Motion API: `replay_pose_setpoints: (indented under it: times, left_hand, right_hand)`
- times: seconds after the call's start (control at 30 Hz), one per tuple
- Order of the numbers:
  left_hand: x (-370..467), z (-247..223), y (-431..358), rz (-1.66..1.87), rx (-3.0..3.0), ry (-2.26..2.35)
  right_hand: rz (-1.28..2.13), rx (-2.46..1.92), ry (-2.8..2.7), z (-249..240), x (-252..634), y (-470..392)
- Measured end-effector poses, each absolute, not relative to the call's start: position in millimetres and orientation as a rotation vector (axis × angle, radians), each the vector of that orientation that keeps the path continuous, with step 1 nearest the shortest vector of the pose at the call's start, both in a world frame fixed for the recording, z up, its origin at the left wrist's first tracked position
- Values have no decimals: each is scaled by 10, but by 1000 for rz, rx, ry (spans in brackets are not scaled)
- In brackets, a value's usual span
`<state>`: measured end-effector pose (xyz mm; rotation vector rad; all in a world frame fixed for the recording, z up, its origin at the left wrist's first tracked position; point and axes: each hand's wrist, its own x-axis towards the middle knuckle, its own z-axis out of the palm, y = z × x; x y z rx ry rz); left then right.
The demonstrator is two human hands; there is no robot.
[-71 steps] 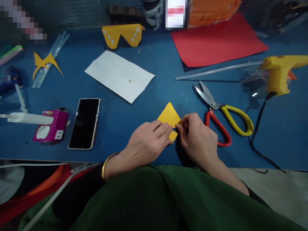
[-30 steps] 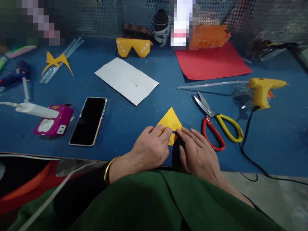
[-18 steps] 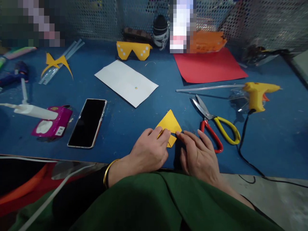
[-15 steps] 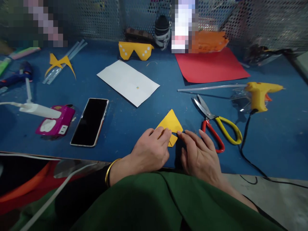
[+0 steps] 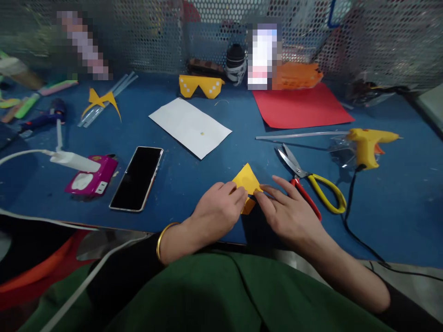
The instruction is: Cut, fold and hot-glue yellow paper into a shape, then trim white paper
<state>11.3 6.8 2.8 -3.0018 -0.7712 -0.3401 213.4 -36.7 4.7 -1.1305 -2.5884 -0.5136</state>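
A small folded piece of yellow paper (image 5: 247, 178) lies near the table's front edge, its pointed corner facing away from me. My left hand (image 5: 218, 210), with a gold bangle at the wrist, presses and grips its left side with curled fingers. At the right corner, the thumb and index finger of my right hand (image 5: 290, 212) close on the paper while the other fingers stretch out. A lower flap of the paper shows between the hands; the rest is hidden under my fingers. Scissors (image 5: 303, 174) with one red and one yellow handle lie just beyond my right hand.
Left of my hands lie a phone (image 5: 136, 179) and a purple power socket (image 5: 110, 168). Farther back are a white sheet (image 5: 187, 127), a yellow paper mask (image 5: 200, 87) and a red sheet (image 5: 301, 110). A yellow glue gun (image 5: 368, 146) with a trailing cable lies right.
My right hand has shifted onto the paper's right corner, its forearm showing more. The lower flap is tilted and darker. My view has tipped slightly upward and left.
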Motion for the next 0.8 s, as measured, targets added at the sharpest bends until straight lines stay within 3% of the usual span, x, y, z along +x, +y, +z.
replay_pose_setpoints:
  times: [0.17, 0.37, 0.67, 0.8]
  left_hand:
    - [168, 64, 60, -351, -3046, -838]
    - [284, 124, 200, -481, -2967, -902]
    - [313, 189, 765, -1072, -2838, -1202]
    - [286, 150, 773, -1108, -2861, -1123]
  right_hand:
    - [-553, -975, -2680, 77, 2178, -208]
    - [-512, -1124, -2488, 81, 2173, -83]
    - [-206, -1243, -2092, 269, 2148, 373]
    - [-74, -1232, -2007, 225, 2118, 391]
